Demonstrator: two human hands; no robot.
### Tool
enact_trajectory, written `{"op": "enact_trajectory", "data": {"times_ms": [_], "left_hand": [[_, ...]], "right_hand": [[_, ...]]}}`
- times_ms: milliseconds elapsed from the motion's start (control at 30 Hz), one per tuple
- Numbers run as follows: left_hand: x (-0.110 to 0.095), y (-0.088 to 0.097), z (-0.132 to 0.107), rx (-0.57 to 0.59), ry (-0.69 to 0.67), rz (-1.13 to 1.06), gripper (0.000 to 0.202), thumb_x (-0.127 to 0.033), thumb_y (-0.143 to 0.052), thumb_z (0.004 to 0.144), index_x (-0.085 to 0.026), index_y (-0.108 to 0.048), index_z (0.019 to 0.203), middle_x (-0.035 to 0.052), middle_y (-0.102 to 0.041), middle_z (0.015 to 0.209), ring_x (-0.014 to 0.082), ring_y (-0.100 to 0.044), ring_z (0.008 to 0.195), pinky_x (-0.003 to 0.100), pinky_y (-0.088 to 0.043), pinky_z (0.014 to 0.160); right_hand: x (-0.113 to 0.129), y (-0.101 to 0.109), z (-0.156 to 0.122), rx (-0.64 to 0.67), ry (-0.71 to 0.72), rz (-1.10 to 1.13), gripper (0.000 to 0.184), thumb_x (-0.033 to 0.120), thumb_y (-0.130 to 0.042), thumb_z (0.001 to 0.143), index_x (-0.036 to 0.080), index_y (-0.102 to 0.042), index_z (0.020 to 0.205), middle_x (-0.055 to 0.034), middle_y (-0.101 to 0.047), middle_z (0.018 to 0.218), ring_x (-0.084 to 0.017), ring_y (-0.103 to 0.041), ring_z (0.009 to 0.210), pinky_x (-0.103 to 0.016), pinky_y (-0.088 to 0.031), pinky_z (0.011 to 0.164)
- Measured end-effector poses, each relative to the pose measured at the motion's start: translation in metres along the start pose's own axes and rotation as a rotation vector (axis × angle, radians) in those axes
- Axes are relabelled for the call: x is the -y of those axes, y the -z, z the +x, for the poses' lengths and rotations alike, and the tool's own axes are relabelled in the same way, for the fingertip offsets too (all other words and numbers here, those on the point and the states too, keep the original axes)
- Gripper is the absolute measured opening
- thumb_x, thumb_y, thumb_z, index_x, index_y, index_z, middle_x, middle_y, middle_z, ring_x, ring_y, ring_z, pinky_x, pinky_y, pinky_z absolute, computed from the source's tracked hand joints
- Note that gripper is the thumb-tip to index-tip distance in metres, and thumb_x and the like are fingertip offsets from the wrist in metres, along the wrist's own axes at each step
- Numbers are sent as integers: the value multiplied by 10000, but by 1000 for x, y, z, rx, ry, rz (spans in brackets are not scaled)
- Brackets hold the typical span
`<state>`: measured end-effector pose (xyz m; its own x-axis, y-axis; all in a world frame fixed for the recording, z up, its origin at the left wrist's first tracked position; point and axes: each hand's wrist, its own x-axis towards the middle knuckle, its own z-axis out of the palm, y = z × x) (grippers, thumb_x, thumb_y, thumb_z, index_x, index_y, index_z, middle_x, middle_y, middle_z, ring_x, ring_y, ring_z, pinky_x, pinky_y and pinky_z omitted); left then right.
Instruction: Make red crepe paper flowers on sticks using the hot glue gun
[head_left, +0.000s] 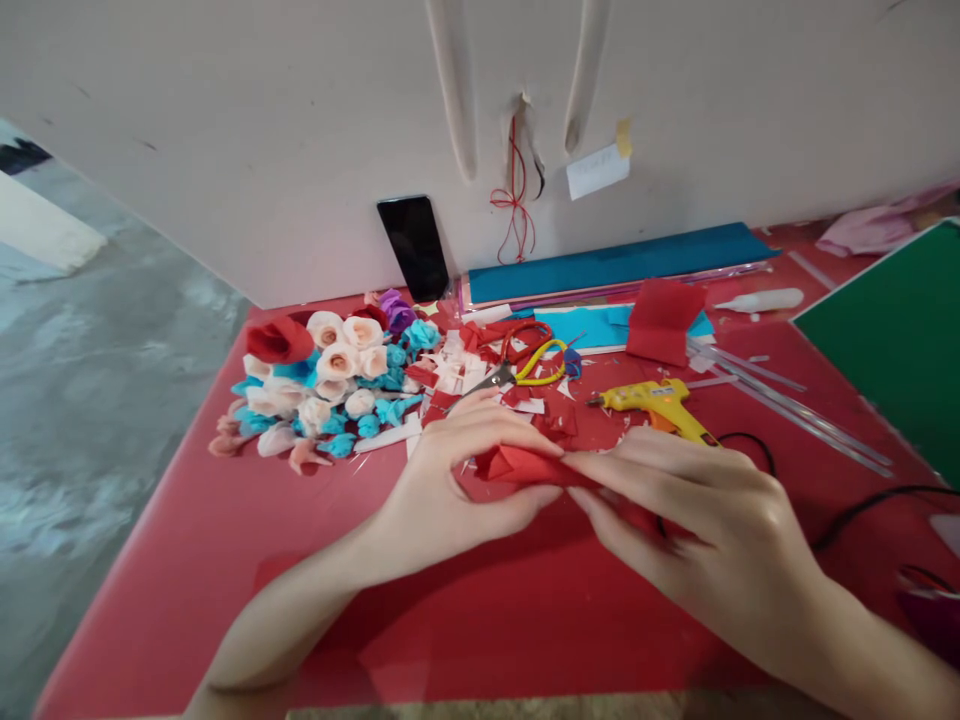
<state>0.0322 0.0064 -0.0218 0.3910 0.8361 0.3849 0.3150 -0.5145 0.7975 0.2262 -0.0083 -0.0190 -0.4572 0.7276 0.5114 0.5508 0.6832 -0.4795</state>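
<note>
Between my hands is a folded piece of red crepe paper [517, 466], held above the red tabletop. My left hand [457, 480] pinches its near and upper edges, thumb below and fingers above. My right hand [697, 510] pinches the paper's right end between thumb and fingertips. Just beyond the hands lie scissors [551, 362] with yellow and red handles, among red and white paper scraps [457, 365]. A yellow glue gun [652, 400] rests right behind my right hand, partly hidden by it.
Several paper flowers [337, 360] in white, blue, red and purple cover the back left. A phone [415, 245] leans on the wall. Blue paper [622, 262], a red paper square [664, 320], glue sticks [802, 410], a white bottle [761, 301] and a green board [892, 330] lie around.
</note>
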Motion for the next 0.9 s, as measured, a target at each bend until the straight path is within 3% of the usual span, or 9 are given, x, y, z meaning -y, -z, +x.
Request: {"op": "enact_trajectory", "data": {"times_ms": [367, 900], "left_hand": [[2, 1, -3, 24, 36, -81, 149, -135, -651, 756, -172, -658, 900, 39, -690, 821, 164, -609, 778, 326, -480, 777], [3, 5, -5, 81, 43, -140, 159, -115, -584, 795, -173, -655, 925, 49, -693, 902, 175, -609, 826, 351, -470, 831]], "right_hand": [[1, -1, -1, -44, 36, -111, 95, 124, -529, 841, 171, -596, 889, -15, -630, 684, -127, -582, 601, -249, -425, 531], [-1, 3, 0, 29, -81, 85, 107, 144, -542, 833, 203, -605, 898, 5, -646, 706, -109, -606, 619, -200, -450, 522]]}}
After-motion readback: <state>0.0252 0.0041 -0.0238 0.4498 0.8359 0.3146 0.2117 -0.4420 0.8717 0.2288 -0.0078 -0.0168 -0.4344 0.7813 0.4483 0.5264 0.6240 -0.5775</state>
